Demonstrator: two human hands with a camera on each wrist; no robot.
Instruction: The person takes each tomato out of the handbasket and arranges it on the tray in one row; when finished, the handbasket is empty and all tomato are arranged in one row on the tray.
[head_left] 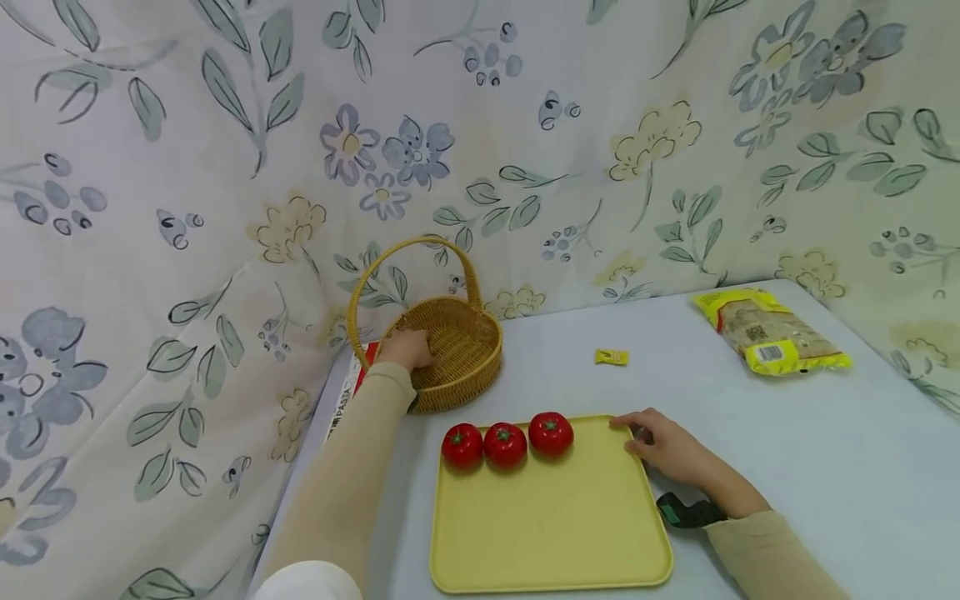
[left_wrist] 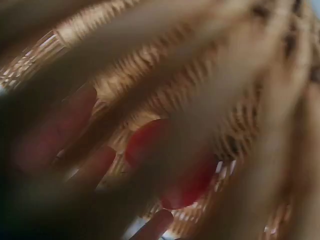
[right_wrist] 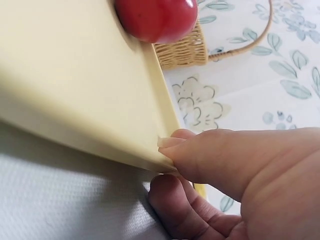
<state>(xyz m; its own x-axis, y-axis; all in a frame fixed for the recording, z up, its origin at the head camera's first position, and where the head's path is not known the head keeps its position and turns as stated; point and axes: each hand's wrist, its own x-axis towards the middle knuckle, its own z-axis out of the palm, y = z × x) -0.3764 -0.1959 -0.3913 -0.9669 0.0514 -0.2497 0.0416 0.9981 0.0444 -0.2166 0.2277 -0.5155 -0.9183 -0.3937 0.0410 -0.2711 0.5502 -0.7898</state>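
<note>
Inside the wicker basket [head_left: 468, 383], my left hand [head_left: 405, 348] reaches down past the rim. In the left wrist view a red tomato [left_wrist: 192, 185] lies in the basket, partly hidden by blurred strips close to the camera. My left fingertips [left_wrist: 102, 162] are spread around it, with a small gap at its side. On the yellow tray [head_left: 551, 533], three red tomatoes [head_left: 506, 445] sit along the far left edge. My right hand [head_left: 671, 450] pinches the tray's far right corner, thumb on the rim and fingers below.
A small yellow packet [head_left: 612, 357] lies beyond the tray. Farther right is a yellow and clear plastic bag [head_left: 772, 329] of food. A red and white pasta pack [head_left: 347, 396] is partly hidden behind the left arm and basket. Floral cloth [head_left: 525, 150] hangs behind the white table [head_left: 847, 467].
</note>
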